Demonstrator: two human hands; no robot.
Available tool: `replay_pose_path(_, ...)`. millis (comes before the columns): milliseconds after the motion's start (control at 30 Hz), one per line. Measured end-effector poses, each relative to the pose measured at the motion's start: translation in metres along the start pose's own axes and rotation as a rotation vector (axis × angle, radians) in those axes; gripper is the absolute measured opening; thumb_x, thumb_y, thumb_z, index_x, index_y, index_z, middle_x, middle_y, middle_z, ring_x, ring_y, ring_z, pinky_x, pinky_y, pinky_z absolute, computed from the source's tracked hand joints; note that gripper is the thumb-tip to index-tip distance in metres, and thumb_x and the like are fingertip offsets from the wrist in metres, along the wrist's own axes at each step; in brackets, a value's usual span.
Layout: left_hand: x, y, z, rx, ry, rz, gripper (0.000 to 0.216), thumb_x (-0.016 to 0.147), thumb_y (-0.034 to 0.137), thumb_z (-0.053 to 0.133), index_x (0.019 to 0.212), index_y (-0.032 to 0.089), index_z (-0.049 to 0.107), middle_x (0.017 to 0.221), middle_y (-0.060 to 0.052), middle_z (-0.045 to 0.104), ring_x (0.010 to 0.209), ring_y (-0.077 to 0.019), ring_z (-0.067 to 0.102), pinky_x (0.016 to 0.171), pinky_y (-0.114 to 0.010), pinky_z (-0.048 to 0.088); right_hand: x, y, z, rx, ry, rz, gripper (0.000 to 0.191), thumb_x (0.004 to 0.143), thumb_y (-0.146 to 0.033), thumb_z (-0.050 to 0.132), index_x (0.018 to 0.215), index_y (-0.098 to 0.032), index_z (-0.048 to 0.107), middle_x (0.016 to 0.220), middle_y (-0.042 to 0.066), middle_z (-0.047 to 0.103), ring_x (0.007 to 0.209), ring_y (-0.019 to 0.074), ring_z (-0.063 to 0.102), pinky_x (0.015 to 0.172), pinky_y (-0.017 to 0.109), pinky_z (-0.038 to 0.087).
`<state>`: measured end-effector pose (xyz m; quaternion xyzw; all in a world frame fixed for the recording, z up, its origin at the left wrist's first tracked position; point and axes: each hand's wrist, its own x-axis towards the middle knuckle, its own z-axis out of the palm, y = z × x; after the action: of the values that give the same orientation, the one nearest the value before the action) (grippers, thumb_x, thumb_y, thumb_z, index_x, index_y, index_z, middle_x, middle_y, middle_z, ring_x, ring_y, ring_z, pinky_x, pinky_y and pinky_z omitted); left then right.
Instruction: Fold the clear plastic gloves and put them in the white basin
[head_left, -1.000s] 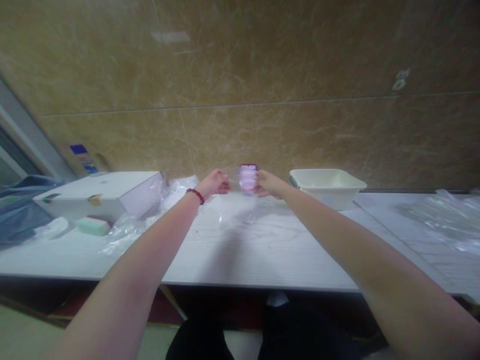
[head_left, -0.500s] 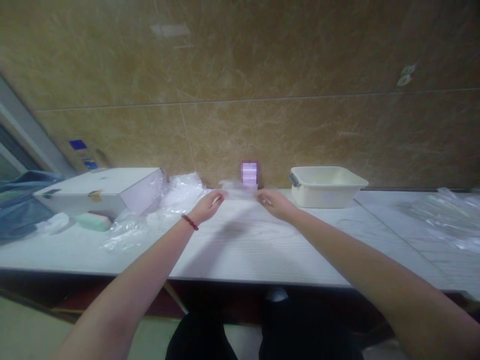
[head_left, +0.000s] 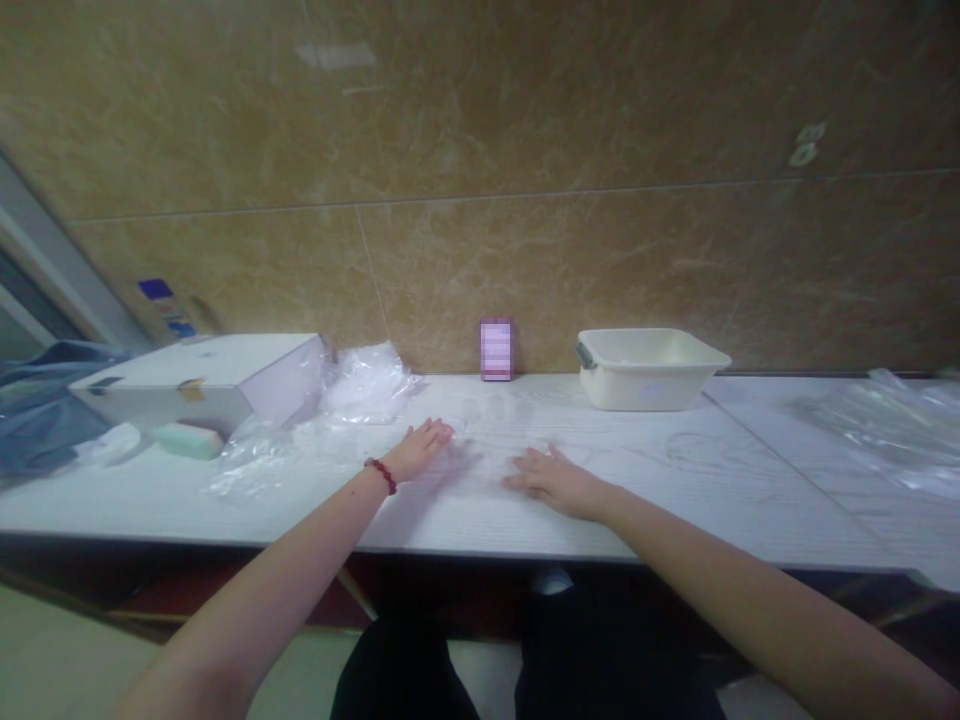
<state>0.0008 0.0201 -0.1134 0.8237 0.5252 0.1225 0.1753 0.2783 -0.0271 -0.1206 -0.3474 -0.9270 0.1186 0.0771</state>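
Observation:
Both of my hands rest low over the white table (head_left: 465, 520), fingers stretched out. My left hand (head_left: 420, 450), with a red bead bracelet at its wrist, is at the left edge of a thin clear plastic bag or sheet (head_left: 487, 415). To the right, my right hand (head_left: 559, 482) lies palm down, fingers spread, at the near right part of that plastic. The film is almost invisible against the tabletop, so its outline is hard to make out. Behind it a phone (head_left: 496, 350) with a lit screen leans upright against the wall.
A cream plastic tub (head_left: 649, 390) stands at the back right. On the left are a white box (head_left: 202, 375), crumpled clear bags (head_left: 367, 385) and a pale green block (head_left: 189, 440). More clear plastic bags (head_left: 892, 425) lie far right. A tiled wall (head_left: 480, 250) bounds the table's back.
My hands have come down and nearer from in front of the phone. The plastic they held up between them now lies on the table, and their fingers have spread. The phone is uncovered.

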Motion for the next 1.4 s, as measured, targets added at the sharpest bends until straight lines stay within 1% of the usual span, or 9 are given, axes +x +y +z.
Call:
replay_pose_path(133, -0.004, 0.023, 0.006, 0.056, 0.101, 0.033, 0.038, 0.081, 0.04, 0.026, 0.108, 0.022, 0.043, 0.117, -0.008, 0.043, 0.112, -0.0238, 0.032, 0.092, -0.052, 0.011, -0.005, 0.005, -0.006, -0.043, -0.052, -0.007, 0.035, 0.083, -0.034, 0.031, 0.116, -0.039, 0.037, 0.13, 0.001, 0.027, 0.12, 0.0253, 0.017, 0.09, 0.055, 0.002)
replay_pose_path(300, -0.008, 0.044, 0.022, 0.183, -0.007, 0.179, 0.034, 0.079, 0.038, 0.033, 0.106, 0.023, 0.047, 0.116, -0.008, 0.045, 0.108, -0.0225, 0.037, 0.092, -0.051, 0.013, -0.011, 0.011, -0.006, -0.08, -0.06, -0.016, 0.034, 0.083, -0.036, 0.029, 0.116, -0.042, 0.034, 0.131, 0.0, 0.026, 0.12, 0.0259, 0.017, 0.088, 0.057, -0.003)
replay_pose_path(467, 0.016, 0.018, 0.019, 0.341, -0.057, 0.135, 0.041, 0.08, 0.045, 0.023, 0.113, 0.027, 0.04, 0.124, -0.004, 0.038, 0.115, -0.0224, 0.027, 0.09, -0.055, 0.012, -0.012, 0.013, -0.005, -0.099, -0.09, -0.017, 0.034, 0.083, -0.038, 0.026, 0.116, -0.042, 0.035, 0.131, -0.001, 0.025, 0.12, 0.0266, 0.015, 0.086, 0.059, -0.006)
replay_pose_path(667, 0.041, -0.009, 0.002, 0.437, 0.131, -0.158, 0.045, 0.082, 0.04, 0.02, 0.119, 0.019, 0.034, 0.129, -0.011, 0.029, 0.119, -0.026, 0.02, 0.089, -0.054, 0.017, -0.014, 0.01, -0.009, -0.101, -0.088, -0.021, 0.037, 0.082, -0.043, 0.026, 0.119, -0.041, 0.031, 0.132, -0.001, 0.024, 0.12, 0.027, 0.016, 0.086, 0.057, -0.009)
replay_pose_path(733, 0.034, 0.003, 0.005, 0.451, 0.171, -0.137, 0.046, 0.081, 0.04, 0.022, 0.118, 0.016, 0.036, 0.127, -0.014, 0.031, 0.118, -0.0269, 0.022, 0.09, -0.053, 0.017, -0.016, 0.007, -0.014, -0.095, -0.087, -0.038, 0.043, 0.079, -0.048, 0.03, 0.121, -0.039, 0.028, 0.131, 0.001, 0.025, 0.119, 0.0276, 0.017, 0.086, 0.057, -0.008)
replay_pose_path(900, -0.005, 0.055, 0.035, 0.385, 0.028, 0.225, 0.05, 0.078, 0.049, 0.025, 0.119, 0.021, 0.033, 0.127, -0.009, 0.033, 0.118, -0.0236, 0.024, 0.094, -0.047, 0.016, -0.01, 0.002, -0.027, -0.103, 0.102, 0.072, 0.042, 0.082, -0.044, 0.024, 0.116, -0.028, 0.042, 0.118, 0.006, 0.044, 0.108, 0.0224, 0.036, 0.089, 0.048, 0.011)
replay_pose_path(1067, -0.026, 0.086, 0.063, 0.341, 0.048, 0.232, 0.056, 0.079, 0.048, 0.024, 0.122, 0.013, 0.029, 0.129, -0.014, 0.028, 0.12, -0.0254, 0.018, 0.095, -0.044, 0.016, 0.025, -0.002, -0.024, -0.105, 0.284, 0.203, 0.039, 0.084, -0.036, 0.02, 0.101, -0.022, 0.053, 0.105, 0.005, 0.054, 0.1, 0.0188, 0.043, 0.084, 0.039, 0.026)
replay_pose_path(1267, -0.029, 0.094, 0.072, 0.348, 0.062, 0.21, 0.051, 0.08, 0.046, 0.023, 0.121, 0.018, 0.031, 0.129, -0.012, 0.028, 0.119, -0.0274, 0.018, 0.094, -0.049, 0.013, 0.067, -0.014, 0.007, 0.04, 0.166, 0.106, 0.04, 0.084, -0.028, 0.02, 0.113, -0.015, 0.044, 0.117, 0.006, 0.046, 0.111, 0.0146, 0.035, 0.093, 0.03, 0.025)
replay_pose_path(1400, -0.032, 0.095, 0.073, 0.364, 0.04, 0.182, 0.048, 0.08, 0.046, 0.021, 0.123, 0.025, 0.028, 0.13, -0.011, 0.026, 0.119, -0.0287, 0.017, 0.091, -0.056, 0.01, 0.072, 0.0, 0.017, 0.092, 0.028, 0.046, 0.043, 0.084, -0.031, 0.019, 0.122, -0.016, 0.034, 0.126, 0.005, 0.035, 0.117, 0.0145, 0.027, 0.097, 0.033, 0.018)
